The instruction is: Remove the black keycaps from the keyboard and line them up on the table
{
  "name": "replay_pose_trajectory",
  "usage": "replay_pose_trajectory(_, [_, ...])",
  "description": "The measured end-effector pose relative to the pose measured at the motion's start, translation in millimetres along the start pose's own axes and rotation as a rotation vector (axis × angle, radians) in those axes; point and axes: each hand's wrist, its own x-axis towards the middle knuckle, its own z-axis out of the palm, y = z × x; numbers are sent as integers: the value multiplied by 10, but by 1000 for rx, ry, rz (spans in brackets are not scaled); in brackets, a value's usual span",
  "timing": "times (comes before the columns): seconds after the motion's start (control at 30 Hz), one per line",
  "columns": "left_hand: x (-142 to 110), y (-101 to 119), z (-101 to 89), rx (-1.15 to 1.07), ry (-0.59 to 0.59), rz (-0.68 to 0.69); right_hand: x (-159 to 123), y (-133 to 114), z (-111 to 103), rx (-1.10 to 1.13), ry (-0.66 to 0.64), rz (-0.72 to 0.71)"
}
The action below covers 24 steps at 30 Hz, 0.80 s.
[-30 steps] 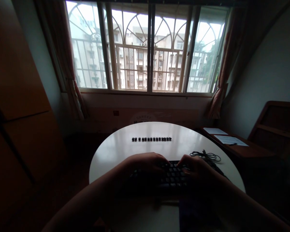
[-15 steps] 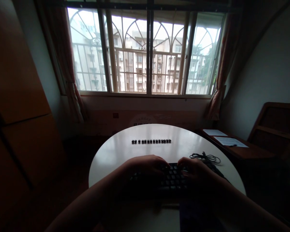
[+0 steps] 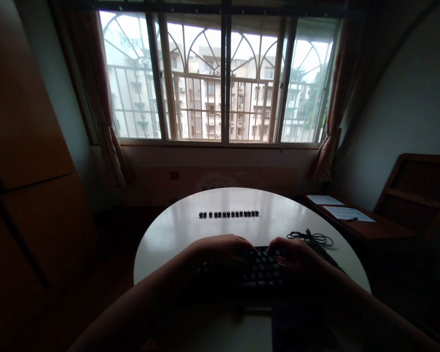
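A dark keyboard [image 3: 262,275] lies on the near part of a round white table [image 3: 176,234]. My left hand [image 3: 220,249] rests palm down over the keyboard's left half, fingers spread loosely on the keys. My right hand [image 3: 297,256] sits on the right half, fingertips bent and drawn together at a key in the top rows; the dim light hides what they pinch. A straight row of several small dark keycaps [image 3: 229,213] stands further back on the table, apart from both hands.
A coiled black cable [image 3: 311,238] lies right of the keyboard. A low wooden side table [image 3: 370,227] with white papers [image 3: 346,213] stands to the right. A barred window [image 3: 223,78] with curtains faces me. Wooden panels line the left wall.
Both hands stay on the keyboard, with only slight finger shifts. The camera view has tilted a little; the keycap row has not moved.
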Motion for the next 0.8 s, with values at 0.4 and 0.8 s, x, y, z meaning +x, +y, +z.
replay_pose_trajectory(0.4, [10,-17,26,15,12,0,10,151,47,-6,15,-66])
replay_pose_trajectory(0.8, [-1,-9,9,-11,-8,-4,10,116,34,28,6,-66])
